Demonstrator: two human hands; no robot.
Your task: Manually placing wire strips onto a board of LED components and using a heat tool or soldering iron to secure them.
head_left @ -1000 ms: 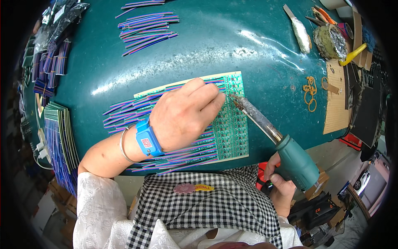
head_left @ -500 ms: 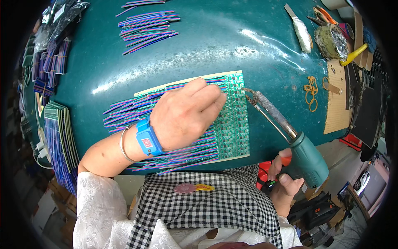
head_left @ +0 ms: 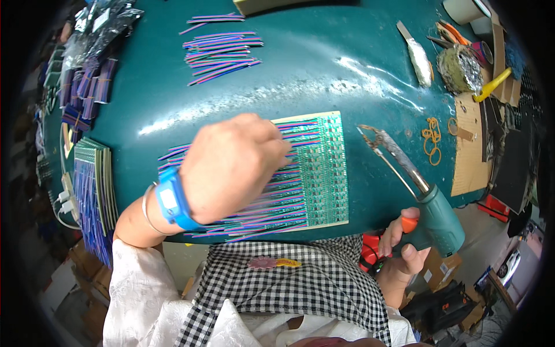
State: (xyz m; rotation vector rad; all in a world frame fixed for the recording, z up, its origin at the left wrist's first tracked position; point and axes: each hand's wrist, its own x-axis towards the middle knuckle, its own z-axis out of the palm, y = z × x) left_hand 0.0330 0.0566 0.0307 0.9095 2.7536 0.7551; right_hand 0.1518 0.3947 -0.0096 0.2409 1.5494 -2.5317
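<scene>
Apparently placing wires for soldering: curls left hand (head_left: 234, 162) over thin multicoloured wires (head_left: 278, 198) on green rectangular circuit-board panel (head_left: 325, 179), centre frame, cannot tell if pinching any; grips teal pistol-shaped soldering gun (head_left: 443, 222), lower right, in right hand (head_left: 410, 258). Probably calls next for wire alignment.

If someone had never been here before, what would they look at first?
Probably the big green soldering tool on the right, held in the person's right hand, its metal tip pointing up and left. Next might come the bright blue wristband, left of the middle, on the wrist of the left hand. That hand is over the rows of colourful wires on the green circuit board in the middle.
</scene>
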